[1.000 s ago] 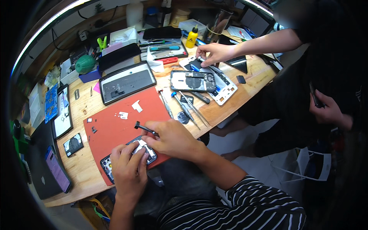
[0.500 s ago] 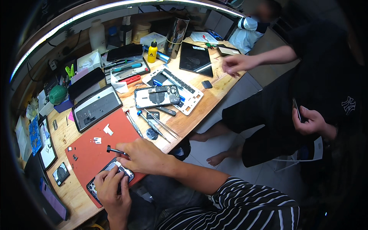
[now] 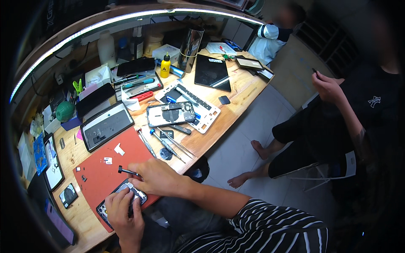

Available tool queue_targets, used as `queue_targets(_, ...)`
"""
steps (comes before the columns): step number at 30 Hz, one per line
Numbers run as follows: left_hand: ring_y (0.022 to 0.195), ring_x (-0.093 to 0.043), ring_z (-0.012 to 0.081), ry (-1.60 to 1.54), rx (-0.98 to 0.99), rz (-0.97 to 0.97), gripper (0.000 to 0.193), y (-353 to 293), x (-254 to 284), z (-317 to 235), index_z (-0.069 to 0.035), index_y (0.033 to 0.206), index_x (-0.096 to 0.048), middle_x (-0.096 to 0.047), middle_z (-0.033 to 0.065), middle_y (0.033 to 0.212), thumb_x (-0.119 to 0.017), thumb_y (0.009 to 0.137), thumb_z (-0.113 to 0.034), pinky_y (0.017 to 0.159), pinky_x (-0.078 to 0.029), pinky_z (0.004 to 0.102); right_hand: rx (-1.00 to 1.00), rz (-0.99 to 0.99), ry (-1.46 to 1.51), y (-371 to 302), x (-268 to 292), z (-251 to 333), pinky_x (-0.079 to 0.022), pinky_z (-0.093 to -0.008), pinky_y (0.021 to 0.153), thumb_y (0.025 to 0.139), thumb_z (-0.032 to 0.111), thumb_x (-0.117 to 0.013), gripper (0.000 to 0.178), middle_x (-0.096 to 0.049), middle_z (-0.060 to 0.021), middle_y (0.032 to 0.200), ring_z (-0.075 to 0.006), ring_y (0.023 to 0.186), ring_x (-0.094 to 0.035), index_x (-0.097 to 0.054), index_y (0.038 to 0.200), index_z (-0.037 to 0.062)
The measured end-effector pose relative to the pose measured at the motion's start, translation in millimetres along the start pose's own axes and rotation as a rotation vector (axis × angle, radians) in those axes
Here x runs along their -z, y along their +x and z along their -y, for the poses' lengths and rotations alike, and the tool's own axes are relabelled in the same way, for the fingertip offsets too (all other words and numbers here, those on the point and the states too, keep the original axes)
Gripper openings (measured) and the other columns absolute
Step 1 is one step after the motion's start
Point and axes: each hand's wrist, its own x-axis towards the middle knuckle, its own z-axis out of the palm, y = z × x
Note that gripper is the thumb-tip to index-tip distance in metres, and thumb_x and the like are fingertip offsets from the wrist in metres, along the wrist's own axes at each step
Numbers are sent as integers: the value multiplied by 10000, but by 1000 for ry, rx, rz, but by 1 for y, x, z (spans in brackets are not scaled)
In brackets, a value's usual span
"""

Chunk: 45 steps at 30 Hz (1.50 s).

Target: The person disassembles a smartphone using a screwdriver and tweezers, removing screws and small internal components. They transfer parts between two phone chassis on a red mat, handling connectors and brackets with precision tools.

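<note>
An opened phone (image 3: pixel 139 195) with its inner parts bare lies at the near edge of an orange-red mat (image 3: pixel 99 154). My left hand (image 3: pixel 124 215) holds it down, fingers bent over its frame. Over the phone's far end, my right hand (image 3: pixel 158 178) is closed around a slim dark tool with a blocky black end (image 3: pixel 123 170), which sticks out to the left. The tool's other end is hidden under my fingers. On the mat lie a white bracket-like piece (image 3: pixel 119 149), a small white part (image 3: pixel 108 160) and several tiny dark parts.
Beyond the mat lie screwdrivers (image 3: pixel 164 141), tweezers (image 3: pixel 179 144), another opened phone (image 3: pixel 171 114) and a black tablet (image 3: pixel 212 72). A yellow bottle (image 3: pixel 166 66) stands behind. Across the table corner a person in black (image 3: pixel 371 109) sits on a folding chair (image 3: pixel 325 173).
The person at the right has drawn a hand back from the table and now holds a small dark object up. My hands stay nearly in place on the phone; the view has shifted slightly.
</note>
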Motion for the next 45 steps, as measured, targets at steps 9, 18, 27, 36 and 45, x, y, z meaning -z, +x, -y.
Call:
queue_targets(9,1070,-717,388,138,-75,43,245,4,6,-13,-4,1141,-761,-754,203,1144,-789,925,-115,942,-570,461,4,-2,-4,-1,3,2,-543,-510,668,961,269,-720,249,-691,-226,743,-450,718,-692,-664,962,27)
queue_targets(18,1132,-706,403,111,38,92,259,-3,11,-16,3,1192,-745,-741,224,1200,-749,973,-134,1001,-550,472,9,-5,-10,0,2,3,-542,-515,666,960,259,-718,246,-693,-224,739,-455,707,-688,-664,969,19)
queue_targets(27,1153,-700,397,83,128,157,264,-7,9,-15,-6,1210,-742,-731,224,1235,-736,987,-147,1007,-548,463,-99,56,30,-2,8,10,-562,-531,771,929,194,-719,201,-725,-236,855,-459,851,-709,-660,970,6)
queue_targets(36,1129,-710,392,64,100,129,257,-7,11,-13,4,1197,-749,-743,221,1204,-744,975,-124,997,-547,463,25,-39,1,-2,1,2,-541,-524,661,962,249,-713,234,-688,-238,723,-459,701,-688,-662,963,21)
queue_targets(45,1079,-726,384,101,34,85,244,-4,10,-12,-10,1171,-764,-760,200,1158,-763,955,-123,971,-556,464,23,-46,-5,-4,-1,0,-531,-527,638,963,254,-717,239,-670,-235,687,-460,673,-678,-652,959,24)
